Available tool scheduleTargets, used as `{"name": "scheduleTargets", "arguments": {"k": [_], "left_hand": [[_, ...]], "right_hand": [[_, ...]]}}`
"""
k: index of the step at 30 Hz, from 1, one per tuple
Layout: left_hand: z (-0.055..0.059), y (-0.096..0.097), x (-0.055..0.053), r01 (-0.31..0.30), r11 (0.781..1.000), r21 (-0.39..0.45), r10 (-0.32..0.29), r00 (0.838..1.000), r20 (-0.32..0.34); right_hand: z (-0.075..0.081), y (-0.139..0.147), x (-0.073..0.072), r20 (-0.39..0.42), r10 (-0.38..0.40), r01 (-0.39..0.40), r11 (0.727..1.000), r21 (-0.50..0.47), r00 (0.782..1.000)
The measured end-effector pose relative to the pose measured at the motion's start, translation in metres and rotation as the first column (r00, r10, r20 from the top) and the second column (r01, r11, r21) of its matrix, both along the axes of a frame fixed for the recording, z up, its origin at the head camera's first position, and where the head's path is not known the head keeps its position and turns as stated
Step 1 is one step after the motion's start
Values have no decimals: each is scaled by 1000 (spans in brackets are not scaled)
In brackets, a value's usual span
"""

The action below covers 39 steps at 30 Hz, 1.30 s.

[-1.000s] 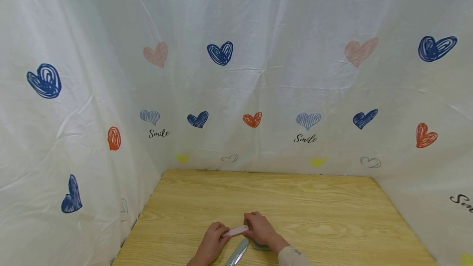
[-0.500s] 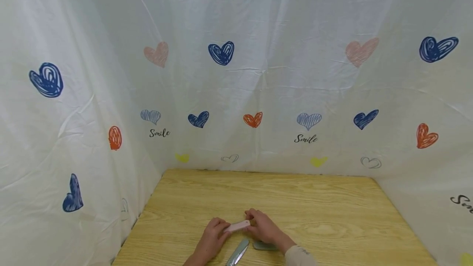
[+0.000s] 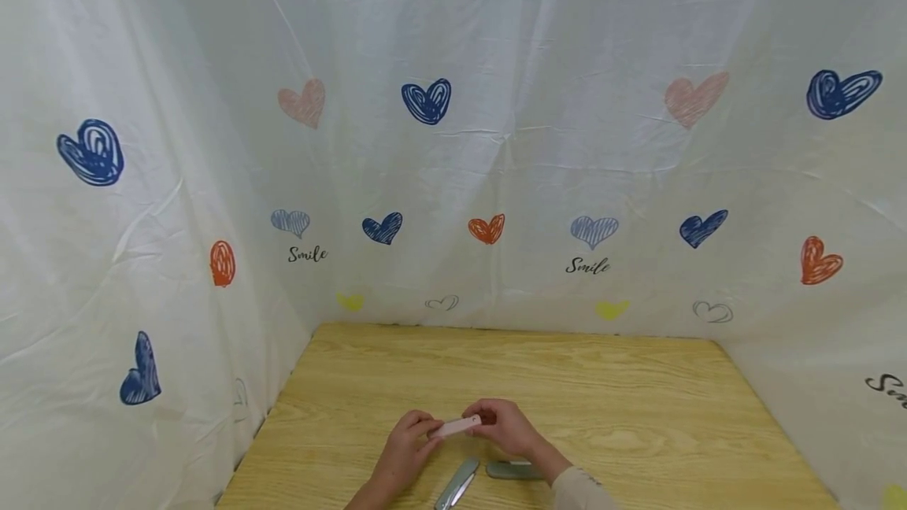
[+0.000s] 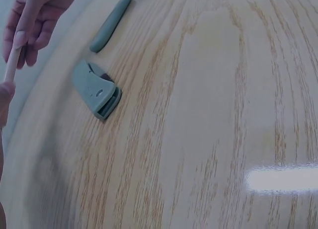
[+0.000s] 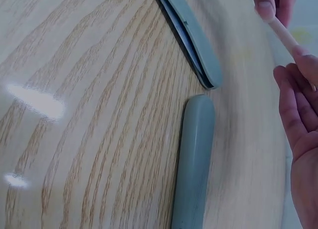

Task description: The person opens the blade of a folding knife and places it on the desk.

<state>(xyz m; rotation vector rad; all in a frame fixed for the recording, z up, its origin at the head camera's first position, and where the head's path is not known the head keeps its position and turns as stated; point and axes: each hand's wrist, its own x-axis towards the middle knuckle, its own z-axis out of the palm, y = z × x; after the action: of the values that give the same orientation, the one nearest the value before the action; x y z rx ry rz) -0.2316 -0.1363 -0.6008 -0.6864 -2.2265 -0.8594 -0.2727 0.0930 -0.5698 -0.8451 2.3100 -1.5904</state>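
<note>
A slim pale pink bar [image 3: 457, 426] with a small dark hole near its right end spans the two hands above the table. My left hand [image 3: 405, 453] pinches its left end between thumb and fingers. At the other end my right hand [image 3: 509, 427] pinches it too. Below the bar lies a grey-green slotted tool [image 3: 457, 483] with a shiny metal strip along one side. Beside it rests a second grey-green, rounded long piece [image 3: 509, 471], partly covered by the right forearm in the head view. Its exact kind I cannot tell.
The wood-grain table [image 3: 602, 384] reaches back to a white curtain [image 3: 517, 274] printed with hearts and the word Smile. The curtain also closes off the left and right sides.
Both hands have moved slightly away from the body with the pink bar, which stays between them. More of the rounded grey-green piece shows beside the right forearm.
</note>
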Motion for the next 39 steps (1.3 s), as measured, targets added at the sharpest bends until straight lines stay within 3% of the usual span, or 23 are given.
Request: {"name": "scheduleTargets", "arguments": {"k": [3,8,10,14,16,18,19,21,23,24,25,26,28,32,36,39], "left_hand": [[1,-1,1,28,999,19,-29,996,90],[4,-2,1,97,990,103,-119,962,245],[4,0,0,116,985,131,-148,954,261],[6,4,-1,133,979,157,-168,958,233],[8,7,-1,131,974,182,-175,952,252],[10,9,-2,113,960,255,-200,917,346],[12,10,-2,91,948,304,-218,884,414],[14,12,-3,26,907,420,-276,790,548],[16,14,-4,-58,850,523,-342,695,633],[16,14,-5,-90,825,557,-370,660,654],[16,16,-6,-108,805,583,-395,637,662],[16,17,-6,-120,784,609,-419,622,662],[16,20,-6,-129,751,648,-456,608,649],[16,26,-6,-130,703,699,-507,597,621],[16,32,-7,-136,681,720,-530,588,612],[19,35,-8,-139,678,722,-533,583,613]], "right_hand": [[-1,2,1,33,11,-9,999,-37,999],[-1,5,3,151,28,-7,990,-142,988],[-1,6,5,193,37,-2,983,-182,980],[-1,7,6,257,56,13,966,-256,965],[-2,6,7,267,61,19,958,-287,962],[-2,6,7,272,58,30,951,-307,961],[-2,6,7,268,52,36,949,-313,962],[-3,7,8,268,27,61,948,-313,963],[-4,8,9,282,-1,91,947,-308,959],[-5,8,10,289,-12,104,947,-305,957],[-5,9,10,296,-23,116,946,-301,955],[-5,10,11,304,-30,126,946,-300,952],[-7,12,11,318,-40,142,943,-301,947],[-8,14,12,357,-67,191,926,-324,932],[-8,17,13,403,-99,250,906,-341,910],[-7,20,14,417,-110,264,905,-333,902]]}}
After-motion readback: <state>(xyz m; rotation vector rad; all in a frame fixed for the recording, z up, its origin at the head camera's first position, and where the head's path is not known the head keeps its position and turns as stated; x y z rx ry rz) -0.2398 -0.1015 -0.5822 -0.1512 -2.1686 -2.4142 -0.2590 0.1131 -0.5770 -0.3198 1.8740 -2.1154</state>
